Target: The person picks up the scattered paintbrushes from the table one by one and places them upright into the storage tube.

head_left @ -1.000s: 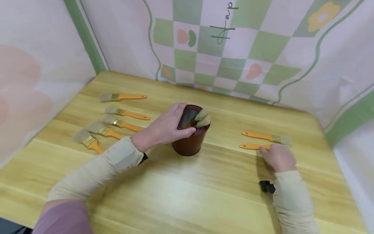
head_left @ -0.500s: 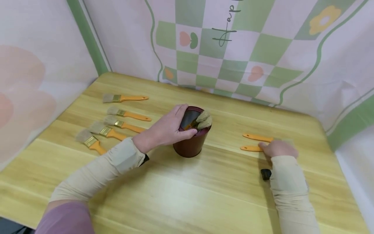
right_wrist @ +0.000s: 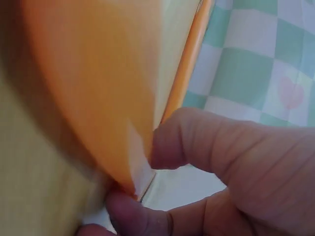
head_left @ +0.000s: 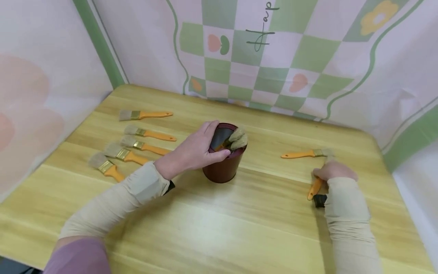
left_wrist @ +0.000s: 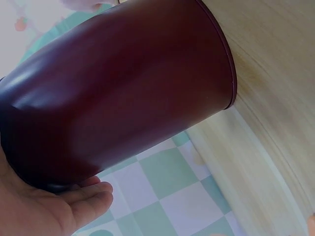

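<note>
While a checked backdrop (head_left: 251, 49) in green and white rose beyond both hands, a wood-grained table (head_left: 205, 228) spread out beneath them. A pale sleeve (head_left: 118, 201) ran back from the left hand, meeting purple cloth (head_left: 80, 255) higher up that arm, and a second pale covering (head_left: 350, 224) ran back from the right hand.

Under the left hand (head_left: 191, 151) stood a dark red container (head_left: 220, 171); that hand gripped its rim, the thumb over the near side and the fingers at the far side. The right hand (head_left: 337, 172), well apart to the right, pinched an orange-handled brush (head_left: 315, 188) between thumb and fingers. Its handle slanted toward the viewer from below the hand; whether it touched the table could not be told.

Just beyond the right hand lay another brush (head_left: 299, 154), its handle pointing left. Left of the left hand lay five more brushes (head_left: 150, 134), bristles leftward, the nearer ones partly covered by the arm. Pale bristles (head_left: 238, 139) poked over the container's rim, just right of the left hand. Smallest was a black device (head_left: 319, 201) at the right wrist.
</note>
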The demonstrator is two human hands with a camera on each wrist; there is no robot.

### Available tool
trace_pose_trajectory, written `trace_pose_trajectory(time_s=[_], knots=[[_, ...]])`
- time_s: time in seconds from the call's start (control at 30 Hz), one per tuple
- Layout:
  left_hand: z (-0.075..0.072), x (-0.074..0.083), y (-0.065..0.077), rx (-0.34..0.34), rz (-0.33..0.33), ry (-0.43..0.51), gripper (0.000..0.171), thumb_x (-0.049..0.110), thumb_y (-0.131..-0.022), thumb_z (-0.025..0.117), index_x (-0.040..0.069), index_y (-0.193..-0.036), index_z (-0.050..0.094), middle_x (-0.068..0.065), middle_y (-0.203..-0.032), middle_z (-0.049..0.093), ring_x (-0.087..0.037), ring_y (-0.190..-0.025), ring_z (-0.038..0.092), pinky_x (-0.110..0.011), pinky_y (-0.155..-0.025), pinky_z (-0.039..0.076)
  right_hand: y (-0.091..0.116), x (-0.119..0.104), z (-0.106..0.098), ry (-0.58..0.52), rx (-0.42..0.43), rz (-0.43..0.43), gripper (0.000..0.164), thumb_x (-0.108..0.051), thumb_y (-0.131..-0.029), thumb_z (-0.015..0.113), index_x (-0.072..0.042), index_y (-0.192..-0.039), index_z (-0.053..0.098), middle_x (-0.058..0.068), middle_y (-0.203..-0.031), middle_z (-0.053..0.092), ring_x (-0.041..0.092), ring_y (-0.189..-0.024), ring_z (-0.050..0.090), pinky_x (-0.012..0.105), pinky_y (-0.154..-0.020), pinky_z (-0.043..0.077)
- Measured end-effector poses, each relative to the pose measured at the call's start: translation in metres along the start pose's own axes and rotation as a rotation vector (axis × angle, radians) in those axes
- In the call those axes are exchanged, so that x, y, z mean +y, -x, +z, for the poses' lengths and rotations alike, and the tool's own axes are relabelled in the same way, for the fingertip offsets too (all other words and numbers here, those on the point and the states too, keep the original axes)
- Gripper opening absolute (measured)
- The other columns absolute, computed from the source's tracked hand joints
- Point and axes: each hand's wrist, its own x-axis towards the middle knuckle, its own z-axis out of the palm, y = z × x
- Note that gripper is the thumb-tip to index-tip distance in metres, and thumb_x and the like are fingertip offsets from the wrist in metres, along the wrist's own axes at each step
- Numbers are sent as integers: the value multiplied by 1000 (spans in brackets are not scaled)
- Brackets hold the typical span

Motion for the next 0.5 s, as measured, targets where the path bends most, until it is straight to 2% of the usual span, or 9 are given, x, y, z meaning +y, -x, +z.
trace_pose_trajectory(time_s=[0.17,0.3,0.5], knots=[[0,-1,0,13,7,1,82,52,-89,57,4,-147,25,-17,-145,36,-26,-122,50,-40,-102,44,-2,11,1,-17,40,20,38,-43,-85,51,-13,-63,48,4,-62,51,17,-59,51,28,-54,40],[0,-1,0,15,17,1,82,53,-89,56,5,-147,26,-15,-144,38,-25,-121,49,-39,-102,44,3,19,3,-26,97,62,42,-47,-86,50,-11,-65,47,9,-66,51,21,-63,51,30,-55,39],[1,-1,0,19,22,3,80,53,-88,57,5,-146,27,-15,-143,38,-25,-121,49,-39,-102,44,14,14,2,-23,183,115,50,-49,-90,45,-11,-58,47,15,-68,54,21,-61,49,33,-55,39]])
